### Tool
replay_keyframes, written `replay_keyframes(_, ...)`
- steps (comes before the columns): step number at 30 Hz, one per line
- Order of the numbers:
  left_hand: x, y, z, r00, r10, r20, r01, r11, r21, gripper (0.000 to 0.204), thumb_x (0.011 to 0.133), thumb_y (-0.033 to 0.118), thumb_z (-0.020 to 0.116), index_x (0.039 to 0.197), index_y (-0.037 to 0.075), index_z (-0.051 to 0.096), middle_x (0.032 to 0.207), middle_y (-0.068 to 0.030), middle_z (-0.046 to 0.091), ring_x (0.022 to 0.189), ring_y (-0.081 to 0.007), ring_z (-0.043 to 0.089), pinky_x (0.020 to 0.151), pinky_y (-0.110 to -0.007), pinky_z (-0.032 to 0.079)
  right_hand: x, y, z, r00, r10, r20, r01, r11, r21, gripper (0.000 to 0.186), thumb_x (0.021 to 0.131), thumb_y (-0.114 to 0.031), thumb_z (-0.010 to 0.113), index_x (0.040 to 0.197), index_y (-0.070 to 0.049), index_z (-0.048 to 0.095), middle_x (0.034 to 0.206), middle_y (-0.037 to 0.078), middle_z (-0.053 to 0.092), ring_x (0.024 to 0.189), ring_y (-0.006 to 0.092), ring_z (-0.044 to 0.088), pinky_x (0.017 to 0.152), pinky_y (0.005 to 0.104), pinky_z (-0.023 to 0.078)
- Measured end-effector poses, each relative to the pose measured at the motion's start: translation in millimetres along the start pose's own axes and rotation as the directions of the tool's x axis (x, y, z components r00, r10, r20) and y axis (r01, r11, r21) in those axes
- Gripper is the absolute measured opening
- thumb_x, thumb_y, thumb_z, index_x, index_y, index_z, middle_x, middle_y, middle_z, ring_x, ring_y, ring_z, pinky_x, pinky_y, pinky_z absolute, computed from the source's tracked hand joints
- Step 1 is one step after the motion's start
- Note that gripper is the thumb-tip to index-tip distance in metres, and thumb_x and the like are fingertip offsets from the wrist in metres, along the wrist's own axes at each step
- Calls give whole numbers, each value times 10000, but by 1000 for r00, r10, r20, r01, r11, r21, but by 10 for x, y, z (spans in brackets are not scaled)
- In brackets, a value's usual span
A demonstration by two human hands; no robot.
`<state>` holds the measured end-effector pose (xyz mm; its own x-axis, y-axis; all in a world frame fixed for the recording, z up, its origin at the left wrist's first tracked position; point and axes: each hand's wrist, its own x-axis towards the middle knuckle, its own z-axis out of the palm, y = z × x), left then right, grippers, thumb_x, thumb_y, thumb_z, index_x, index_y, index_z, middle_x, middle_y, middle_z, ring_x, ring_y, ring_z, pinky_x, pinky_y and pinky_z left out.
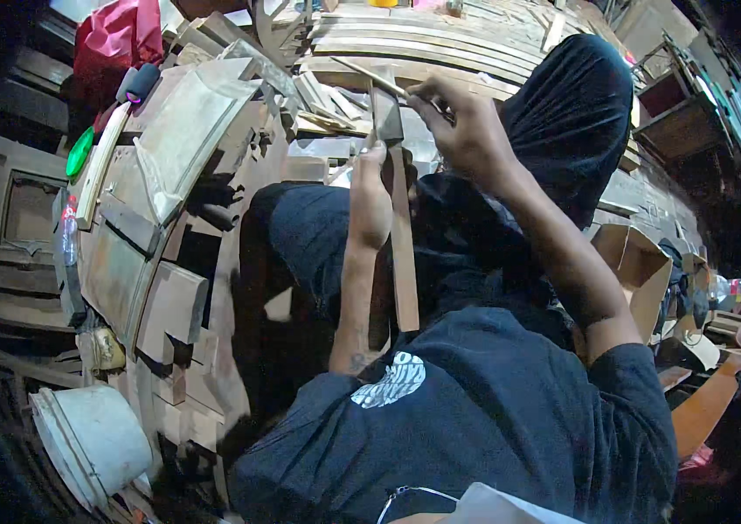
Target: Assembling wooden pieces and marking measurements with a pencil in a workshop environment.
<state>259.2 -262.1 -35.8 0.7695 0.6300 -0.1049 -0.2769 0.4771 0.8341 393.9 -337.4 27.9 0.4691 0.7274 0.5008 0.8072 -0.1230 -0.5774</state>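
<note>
My left hand (370, 196) is closed around a long wooden bar (404, 262), held upright in front of my chest. The bar's lower end rests near my dark shirt, and its upper part (386, 113) looks grey and wider. My right hand (465, 122) pinches a thin, pale rod (360, 72) that slants across the bar's top end. Whether this rod is a file or a plain stick I cannot tell. The fingers of my left hand are partly hidden behind the bar.
Stacked wooden boards (187, 131) and a framed panel lie along my left. A white bucket (95, 441) stands at the lower left, and a pink bag (117, 44) sits at the far left. Long planks (423, 44) lie ahead. To the right is an open cardboard box (633, 266).
</note>
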Motion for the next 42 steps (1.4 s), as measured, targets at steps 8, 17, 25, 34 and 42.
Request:
replay_keyframes(8,96,-76,21,999,53,-4,-52,992,114,392,1010,415,412,1003,84,622,790,-24,610,618,-133,576,532,-274,465,294,136,-115,980,199,-19,-198,979,46,244,938,-200,605,1090,-12,639,988,282,689,934,403,681,819,449,520)
replay_keyframes(17,335,-144,-412,985,167,31,-168,986,20,274,1068,240,422,911,45,534,696,-26,552,536,-102,546,491,-253,478,-476,-328,-175,991,59,122,-65,997,47,161,960,-155,612,1051,-22,610,655,198,607,557,284,618,539,393,443)
replay_keyframes(25,-9,5,52,996,-71,-45,73,996,60,406,1041,415,387,1026,87,625,782,-19,616,615,-113,580,529,-235,443,-235,-119,-15,994,102,25,-100,994,-50,181,955,-187,625,1025,-20,617,666,228,613,582,314,651,534,426,442)
replay_keyframes(34,51,-97,103,999,-14,36,14,1000,21,406,1013,429,420,1061,71,605,809,-27,608,594,-131,577,480,-261,442,123,238,-63,989,83,-125,-78,996,43,222,941,-175,615,1029,29,623,866,260,685,830,403,684,749,454,520)
replay_keyframes(42,169,-100,-238,983,177,-39,-140,879,455,438,1061,423,331,995,73,586,732,-28,596,592,-115,560,523,-255,446,-558,-200,-183,999,24,42,-25,999,43,158,908,-113,626,1038,-28,593,877,243,677,805,422,672,692,473,523)
